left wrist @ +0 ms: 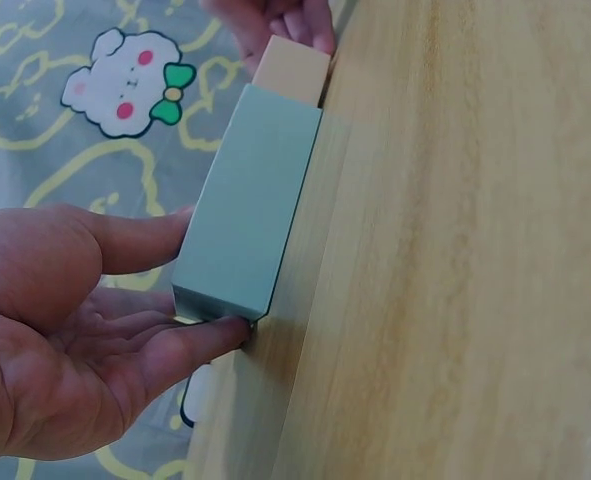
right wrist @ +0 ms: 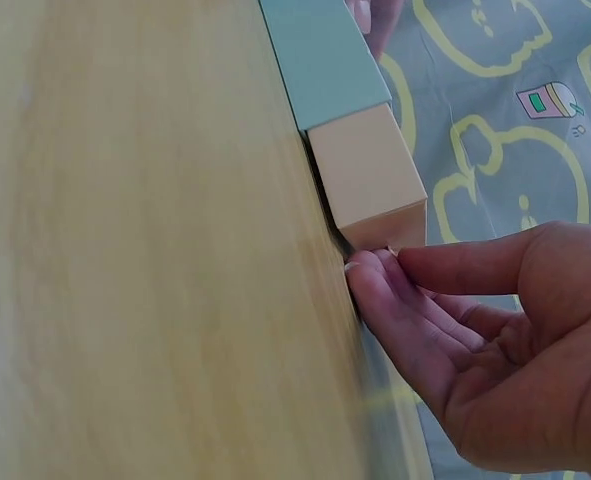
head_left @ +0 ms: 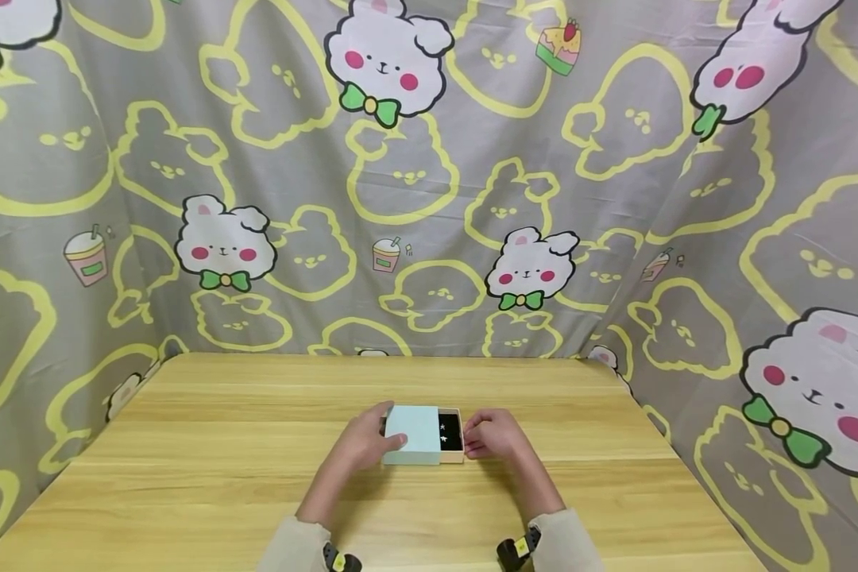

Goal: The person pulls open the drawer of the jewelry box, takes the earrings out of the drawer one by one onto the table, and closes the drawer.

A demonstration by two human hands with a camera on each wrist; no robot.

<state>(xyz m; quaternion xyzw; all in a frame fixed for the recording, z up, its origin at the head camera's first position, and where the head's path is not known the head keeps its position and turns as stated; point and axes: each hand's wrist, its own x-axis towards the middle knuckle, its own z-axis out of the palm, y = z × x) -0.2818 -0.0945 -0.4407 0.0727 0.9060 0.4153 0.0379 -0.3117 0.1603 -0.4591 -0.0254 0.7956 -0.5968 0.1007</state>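
A small jewelry box lies on the table, its light blue outer sleeve (head_left: 412,434) at the left. From the sleeve's right end a cream inner drawer (right wrist: 367,168) sticks out partway. Inside the drawer a black insert (head_left: 449,442) carries small silver star-shaped pieces (head_left: 442,427). My left hand (head_left: 366,438) grips the sleeve at its left end, thumb on top and fingers round the far side and end. At the drawer's outer end, my right hand (head_left: 492,434) pinches with thumb and fingertips; what lies between the tips is mostly hidden.
A wooden table (head_left: 257,397) stretches out around the box. Behind it and on both sides hangs a grey curtain (head_left: 429,302) with cartoon prints. A dark device is strapped at each wrist, over light sleeves (head_left: 568,540).
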